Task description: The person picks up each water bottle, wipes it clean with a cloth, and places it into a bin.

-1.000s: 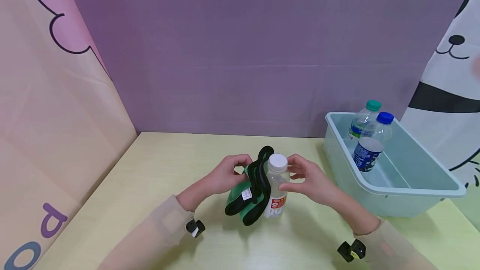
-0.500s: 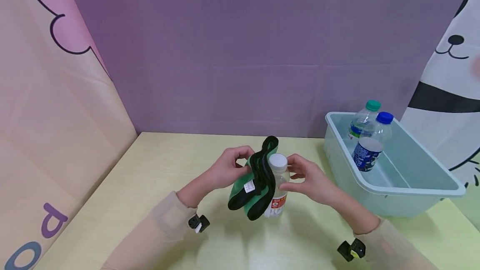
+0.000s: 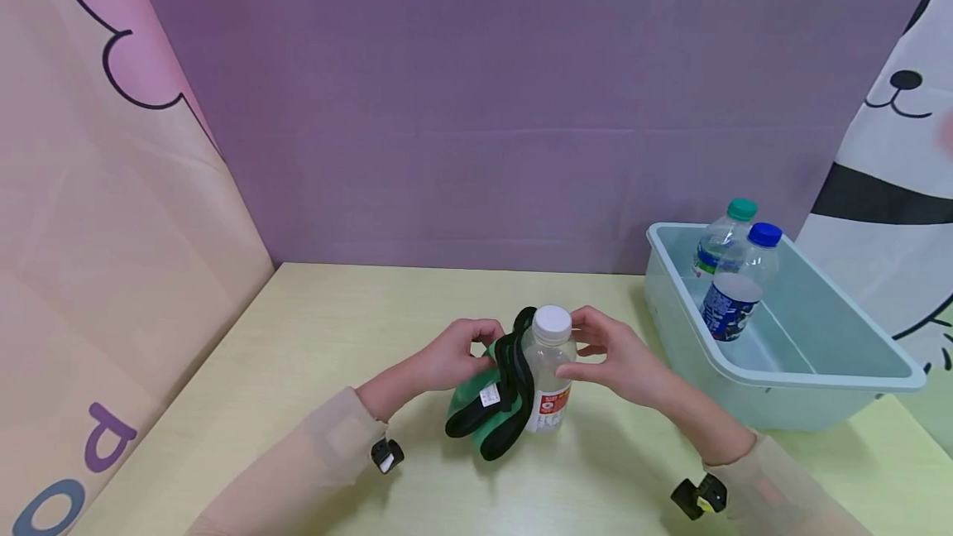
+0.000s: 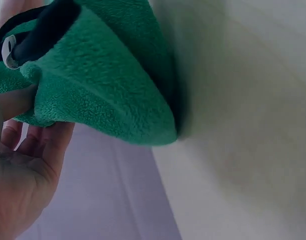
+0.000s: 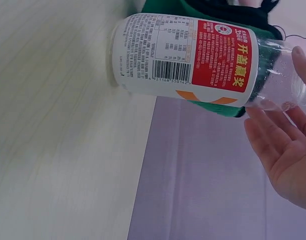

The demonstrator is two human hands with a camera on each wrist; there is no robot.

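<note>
A clear plastic bottle (image 3: 549,366) with a white cap and a red-and-white label stands upright on the table. My right hand (image 3: 618,358) grips its upper part from the right, thumb in front and fingers behind. In the right wrist view the bottle's label (image 5: 188,57) faces the camera. My left hand (image 3: 462,354) pinches a folded green cloth (image 3: 465,395) with black edging and a small white tag. The cloth lies against the bottle's left side and covers part of it. In the left wrist view the fuzzy cloth (image 4: 108,85) hangs down to the table from thumb and fingers.
A pale blue plastic bin (image 3: 826,387) stands on the table at the right. Inside it are a bottle with a blue cap (image 3: 733,296) and another with a green cap (image 3: 722,234). A purple curtain (image 3: 447,106) hangs behind the table (image 3: 357,304).
The left hand and cloth went up along the bottle half a second ago and are now lower again. The right hand and bottle have stayed in place.
</note>
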